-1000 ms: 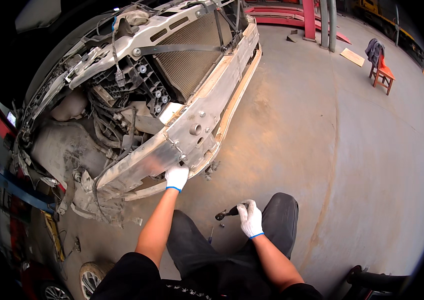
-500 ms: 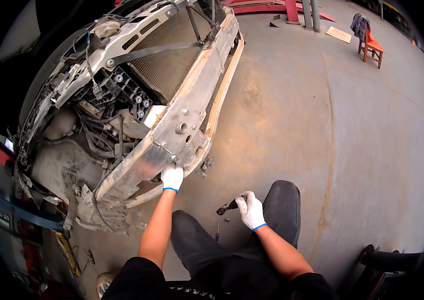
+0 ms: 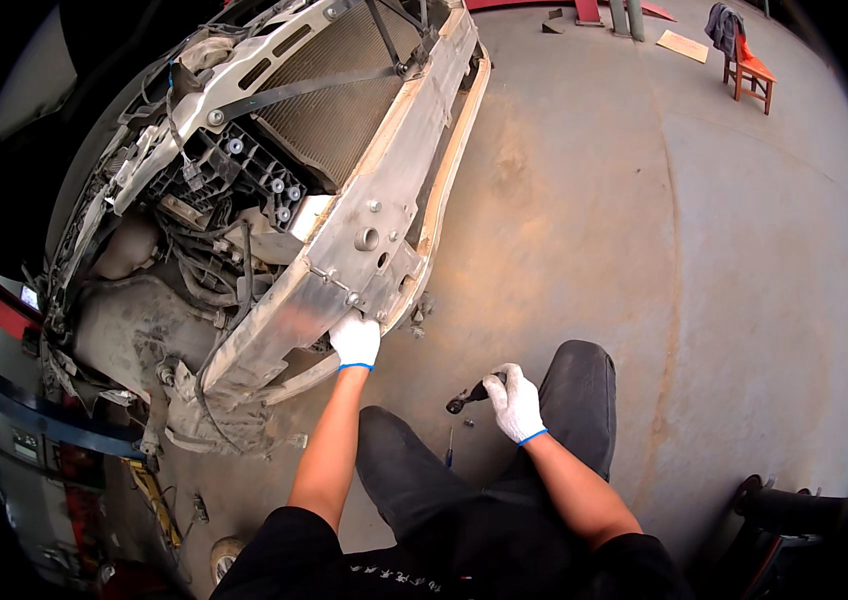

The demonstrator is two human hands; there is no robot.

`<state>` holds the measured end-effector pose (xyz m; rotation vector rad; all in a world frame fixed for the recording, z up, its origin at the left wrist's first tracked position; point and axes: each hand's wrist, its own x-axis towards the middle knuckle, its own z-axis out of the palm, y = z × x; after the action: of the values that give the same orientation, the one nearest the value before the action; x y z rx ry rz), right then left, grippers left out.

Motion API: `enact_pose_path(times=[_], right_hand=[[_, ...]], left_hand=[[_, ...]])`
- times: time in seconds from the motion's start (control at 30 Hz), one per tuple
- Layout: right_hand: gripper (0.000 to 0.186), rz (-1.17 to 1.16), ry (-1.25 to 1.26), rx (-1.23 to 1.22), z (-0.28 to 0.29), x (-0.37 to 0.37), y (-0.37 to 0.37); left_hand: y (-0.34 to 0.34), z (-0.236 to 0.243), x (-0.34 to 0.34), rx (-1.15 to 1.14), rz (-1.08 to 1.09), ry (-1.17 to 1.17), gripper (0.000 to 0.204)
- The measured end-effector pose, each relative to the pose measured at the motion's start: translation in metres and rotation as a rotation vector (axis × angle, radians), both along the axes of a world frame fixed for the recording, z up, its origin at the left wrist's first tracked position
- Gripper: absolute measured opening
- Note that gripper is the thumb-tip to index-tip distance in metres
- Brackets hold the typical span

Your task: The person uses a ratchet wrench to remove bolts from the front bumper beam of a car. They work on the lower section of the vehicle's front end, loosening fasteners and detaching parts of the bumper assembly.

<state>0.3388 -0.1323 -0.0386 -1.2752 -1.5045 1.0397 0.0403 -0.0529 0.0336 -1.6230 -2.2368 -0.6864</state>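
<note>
A: Item one, the left hand [image 3: 355, 341]?

B: White glove with a blue cuff, arm stretched out far. It was pressed against the near end of the metal beam [image 3: 344, 265] across the front of the stripped car [image 3: 244, 200]. Whether the fingers curled round the edge or lay flat, I could not tell.

A: Item two, the right hand [image 3: 515, 403]?

B: Same kind of glove. It was closed round a dark tool [image 3: 466, 398], whose round head stuck out to the left of the fist, just above the concrete floor [image 3: 644, 250]. The hand sat near the bent right knee, in dark trousers [image 3: 504, 480].

A: And the beam itself?

B: Silver, dusty, running from the near left to the far right, with bolts and a round hole near its middle. Behind it stood the radiator [image 3: 344, 100], and left of that a tangle of black wiring and brackets.

A: Smaller entries?

B: A small screwdriver [image 3: 451, 447] on the floor between the knees, just near the tool. Loose small bits on the floor just right of the beam's near end.

A: Background?

B: A red chair [image 3: 749, 72] with a cloth over its back, far right, well apart from the car.
</note>
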Motion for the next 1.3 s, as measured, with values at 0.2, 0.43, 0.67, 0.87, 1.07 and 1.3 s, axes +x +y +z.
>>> enact_pose_path(times=[0.2, 0.43, 0.67, 0.87, 1.07, 1.3], right_hand=[[0.029, 0.0, 0.01, 0.048, -0.005, -0.001, 0.0], [0.028, 0.03, 0.017, 0.054, -0.008, -0.01, 0.0], [0.022, 0.161, 0.312, -0.111, 0.051, -0.003, -0.013], [0.024, 0.307, 0.71, -0.216, 0.107, -0.016, -0.012], [0.026, 0.233, 0.647, -0.045, 0.091, -0.061, 0.001], [0.029, 0.072, 0.556, 0.007, 0.066, -0.078, 0.02]], left_hand=[[0.003, 0.001, 0.002, -0.043, -0.063, -0.01, 0.025], [0.01, -0.014, -0.026, -0.112, -0.09, -0.024, 0.031], [0.009, -0.013, -0.036, -0.205, -0.202, -0.193, 0.034], [0.017, -0.011, -0.049, -0.187, -0.443, -0.947, 0.036], [0.017, -0.034, -0.077, -0.226, -0.456, -1.262, 0.029], [0.004, 0.013, -0.028, -0.155, -0.444, -0.938, 0.04]])
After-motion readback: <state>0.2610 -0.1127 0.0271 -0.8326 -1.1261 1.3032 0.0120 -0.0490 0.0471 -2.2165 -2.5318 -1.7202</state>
